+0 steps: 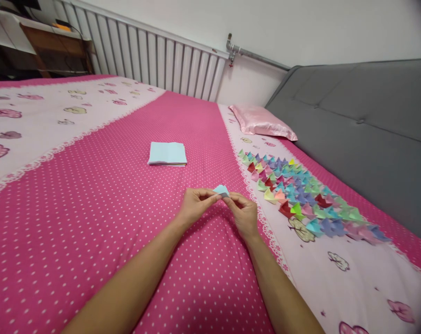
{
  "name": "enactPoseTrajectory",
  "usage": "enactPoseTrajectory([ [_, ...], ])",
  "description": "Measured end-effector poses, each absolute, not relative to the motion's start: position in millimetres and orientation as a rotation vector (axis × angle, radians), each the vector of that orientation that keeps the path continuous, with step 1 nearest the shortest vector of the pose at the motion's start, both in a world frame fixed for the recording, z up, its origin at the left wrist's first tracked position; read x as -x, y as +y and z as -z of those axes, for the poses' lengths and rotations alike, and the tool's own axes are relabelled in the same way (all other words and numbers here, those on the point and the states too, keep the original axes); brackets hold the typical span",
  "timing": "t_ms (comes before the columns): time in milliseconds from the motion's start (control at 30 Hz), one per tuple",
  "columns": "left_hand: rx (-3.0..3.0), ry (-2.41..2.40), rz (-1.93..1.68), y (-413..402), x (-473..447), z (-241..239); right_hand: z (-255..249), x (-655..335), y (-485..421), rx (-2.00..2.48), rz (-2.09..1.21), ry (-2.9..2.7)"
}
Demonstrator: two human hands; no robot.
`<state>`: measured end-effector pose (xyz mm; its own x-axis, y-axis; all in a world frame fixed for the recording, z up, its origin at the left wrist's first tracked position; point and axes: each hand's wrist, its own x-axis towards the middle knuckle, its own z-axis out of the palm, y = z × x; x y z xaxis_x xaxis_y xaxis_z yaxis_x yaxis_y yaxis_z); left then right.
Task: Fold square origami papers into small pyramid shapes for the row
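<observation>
A small folded piece of light blue paper (221, 189) is held between both hands above the pink dotted bedspread. My left hand (198, 204) pinches its left side between thumb and fingers. On the other side, my right hand (243, 211) grips the paper the same way, so its lower part is partly covered by fingertips. Farther off and to the left lies a stack of pale blue paper sheets (167, 153). Several rows of small folded paper boats (297, 185) in many colours stand to the right of my right hand.
A pink satin pillow (262, 121) rests near the grey padded headboard (363, 102) on the right. Along the far wall runs a white radiator (154, 53) with a pipe (255, 55). A wooden desk (55, 44) stands at the far left.
</observation>
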<state>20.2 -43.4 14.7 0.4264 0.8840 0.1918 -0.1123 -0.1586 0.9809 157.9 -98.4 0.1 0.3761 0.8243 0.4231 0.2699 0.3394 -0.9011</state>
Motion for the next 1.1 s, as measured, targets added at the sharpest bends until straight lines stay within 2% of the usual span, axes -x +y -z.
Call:
enactPoseTrajectory([
  [400,-1.4,0.681,-1.004,-44.4,-23.9,-10.7,4.2,-153.5,-97.7,1.229,-0.555,-1.03],
  [767,-1.709,0.71,-1.085,-43.5,-23.6,-3.2,3.6,-151.3,-96.0,1.228,-0.595,-0.949],
  [1100,-1.446,0.671,-0.996,-41.6,-25.5,-6.8,2.7,-151.0,-97.5,1.179,-0.606,-0.946],
])
